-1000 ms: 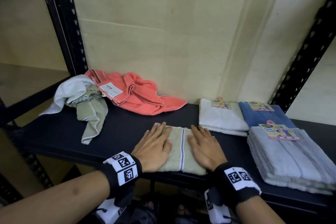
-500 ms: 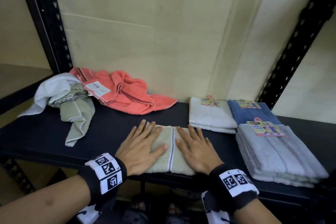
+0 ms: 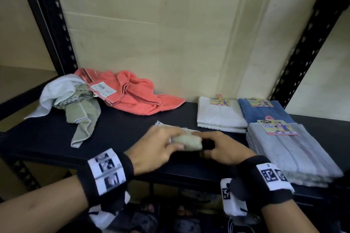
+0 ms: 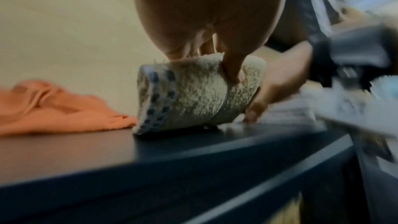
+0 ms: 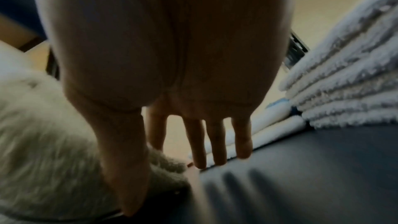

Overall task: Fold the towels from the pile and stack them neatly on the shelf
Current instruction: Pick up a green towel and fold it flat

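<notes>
Since the unfolded pile sits at the shelf's (image 3: 117, 134) left end, that side reads as the feed: white towel (image 3: 56, 91), green towel (image 3: 83, 117) draped toward the front edge, coral towel (image 3: 136, 100) with its tag up, back against the wall; all loose, none touched now.

Mid-shelf, near the front edge: left hand (image 3: 153, 149) grips the folded beige towel (image 3: 189, 143), thumb on the near face, fingers over the top; the left wrist view shows the bundle pinched thick and tilted, one edge on the shelf, the rest lifted; probably gripped that way so the layers don't spring open while it moves.

Right hand (image 3: 221, 149) is at the bundle's right end; thumb and index finger seem to pinch that end, other fingers (image 5: 217, 144) straight, tips down by the shelf; likely steadying, not carrying.

Right end is the output side: folded white towel (image 3: 219, 115), folded blue towel (image 3: 263, 109) behind, and a grey stack (image 3: 295, 153) at the front, labels up, edges squared, just beside each other; judged destination for the beige one is here, on a stack or in the gap beside the white one.

Risk: one-sided grip may let the fold slip.
</notes>
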